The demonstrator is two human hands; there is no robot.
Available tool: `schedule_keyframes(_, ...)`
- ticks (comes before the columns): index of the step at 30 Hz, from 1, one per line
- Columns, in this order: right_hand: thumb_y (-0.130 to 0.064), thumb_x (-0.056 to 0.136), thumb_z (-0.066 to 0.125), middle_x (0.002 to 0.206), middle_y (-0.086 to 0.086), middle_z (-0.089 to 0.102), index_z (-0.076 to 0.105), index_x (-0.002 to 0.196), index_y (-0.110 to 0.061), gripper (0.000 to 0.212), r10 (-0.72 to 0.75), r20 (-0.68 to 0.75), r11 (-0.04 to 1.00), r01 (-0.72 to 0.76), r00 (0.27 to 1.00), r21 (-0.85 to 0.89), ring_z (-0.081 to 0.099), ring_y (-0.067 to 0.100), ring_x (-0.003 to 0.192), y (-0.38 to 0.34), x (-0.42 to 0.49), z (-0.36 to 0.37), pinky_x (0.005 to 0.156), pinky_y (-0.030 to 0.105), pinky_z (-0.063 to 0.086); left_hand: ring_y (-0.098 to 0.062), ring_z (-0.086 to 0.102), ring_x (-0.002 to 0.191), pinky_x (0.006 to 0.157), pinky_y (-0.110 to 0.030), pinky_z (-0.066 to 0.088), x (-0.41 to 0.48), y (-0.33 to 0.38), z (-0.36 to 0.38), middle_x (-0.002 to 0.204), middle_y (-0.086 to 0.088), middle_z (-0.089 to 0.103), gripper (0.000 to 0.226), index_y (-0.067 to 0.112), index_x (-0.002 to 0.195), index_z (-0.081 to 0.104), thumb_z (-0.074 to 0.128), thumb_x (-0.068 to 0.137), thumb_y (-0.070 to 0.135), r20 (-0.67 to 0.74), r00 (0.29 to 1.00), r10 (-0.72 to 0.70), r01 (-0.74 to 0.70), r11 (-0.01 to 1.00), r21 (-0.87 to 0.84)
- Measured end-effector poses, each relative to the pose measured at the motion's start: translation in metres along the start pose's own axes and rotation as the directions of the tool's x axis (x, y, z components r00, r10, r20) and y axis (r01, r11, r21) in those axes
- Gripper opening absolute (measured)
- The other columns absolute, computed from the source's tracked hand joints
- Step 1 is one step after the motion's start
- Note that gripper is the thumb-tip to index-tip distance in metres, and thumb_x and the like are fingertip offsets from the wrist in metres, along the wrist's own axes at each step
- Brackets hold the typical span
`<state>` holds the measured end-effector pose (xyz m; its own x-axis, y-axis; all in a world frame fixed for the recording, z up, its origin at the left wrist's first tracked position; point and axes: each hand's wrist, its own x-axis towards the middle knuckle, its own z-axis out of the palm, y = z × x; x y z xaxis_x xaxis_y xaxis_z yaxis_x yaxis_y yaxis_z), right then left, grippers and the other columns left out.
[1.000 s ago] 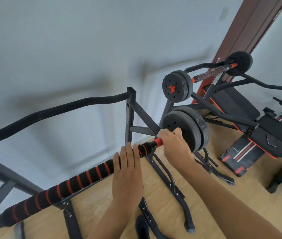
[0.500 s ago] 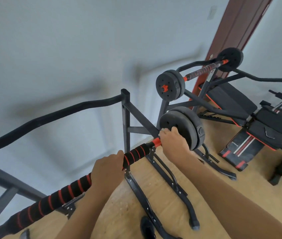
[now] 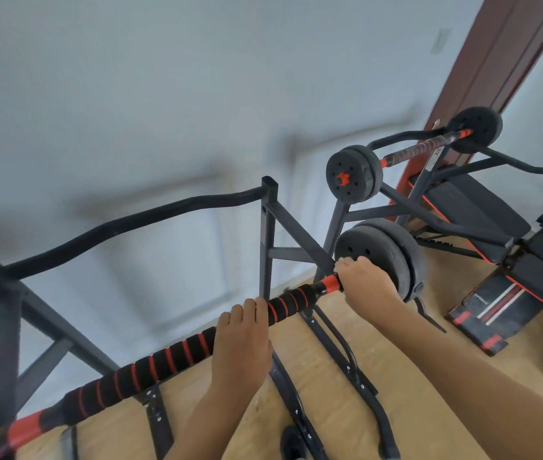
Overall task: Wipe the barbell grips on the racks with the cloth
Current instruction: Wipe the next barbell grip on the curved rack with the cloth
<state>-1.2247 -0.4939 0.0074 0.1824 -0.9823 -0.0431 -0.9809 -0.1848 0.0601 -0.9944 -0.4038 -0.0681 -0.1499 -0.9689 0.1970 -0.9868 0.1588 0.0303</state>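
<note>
Barbell grip [image 3: 164, 363] under both hands [image 3: 241, 336]

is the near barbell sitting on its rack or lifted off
Cannot tell. The near barbell runs level with the rack uprights, both hands on it, but no cradle contact is visible.

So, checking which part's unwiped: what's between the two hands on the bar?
In the head view, only bare black-and-red striped grip and a short red collar lie between left hand and right hand.

Near foam barbell grip [image 3: 177, 358]: black with red rings
Round weight plates [image 3: 381, 257]: matte black
Steel rack frame [image 3: 268, 237]: dark grey
Wooden floor [image 3: 429, 370]: pale tan
</note>
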Motion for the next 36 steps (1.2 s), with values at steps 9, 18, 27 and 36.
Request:
schedule_keyframes(9, 0.0, 0.091, 0.053, 0.079, -0.014, 0.047, 0.058, 0.108, -0.031, 0.036, -0.146, -0.048, 0.943, 0.154, 0.988, 0.294, 0.049, 0.007, 0.069, -0.025, -0.02, 0.001, 0.072, 0.038, 0.058, -0.028, 0.057, 0.086, 0.082, -0.043, 0.051, -0.003, 0.005, -0.003, 0.104, -0.009, 0.062, 0.053, 0.004, 0.126, 0.061, 0.078, 0.077, 0.015, 0.011, 1.0, 0.005, -0.005, 1.0, 0.012)
schedule_keyframes(18, -0.011, 0.096, 0.062, 0.088, -0.001, 0.059, 0.063, 0.112, -0.016, 0.017, 0.08, 0.014, 0.988, -0.081, 0.997, 0.135, 0.058, 0.016, 0.078, -0.02, 0.0, -0.007, 0.078, 0.029, 0.057, -0.029, 0.056, 0.086, 0.082, -0.044, 0.05, -0.003, 0.007, -0.007, 0.104, -0.01, 0.06, 0.053, 0.003, 0.128, 0.058, 0.073, 0.077, 0.011, 0.023, 1.0, 0.002, -0.002, 1.0, 0.002)
schedule_keyframes(27, -0.008, 0.093, 0.054, 0.077, -0.005, 0.058, 0.062, 0.102, -0.032, 0.027, -0.004, 0.069, 0.998, 0.0, 0.998, 0.06, 0.059, 0.013, 0.063, -0.011, 0.003, -0.008, 0.064, 0.033, 0.059, -0.034, 0.059, 0.098, 0.093, -0.049, 0.053, -0.012, 0.001, 0.001, 0.116, -0.016, 0.061, 0.063, -0.002, 0.14, 0.051, 0.02, 0.086, 0.004, -0.08, 0.994, 0.071, -0.068, 0.997, 0.04)
schedule_keyframes(36, -0.014, 0.1, 0.054, 0.072, -0.006, 0.065, 0.069, 0.117, -0.024, 0.025, 0.002, 0.016, 0.948, -0.007, 1.0, 0.318, 0.058, 0.008, 0.056, -0.034, -0.017, -0.008, 0.057, 0.021, 0.054, -0.023, 0.059, 0.122, 0.122, -0.058, 0.027, -0.046, -0.017, -0.013, 0.127, 0.002, 0.063, 0.07, 0.021, 0.143, 0.058, 0.079, 0.077, 0.012, -0.106, 0.968, -0.229, 0.205, 0.959, -0.196)
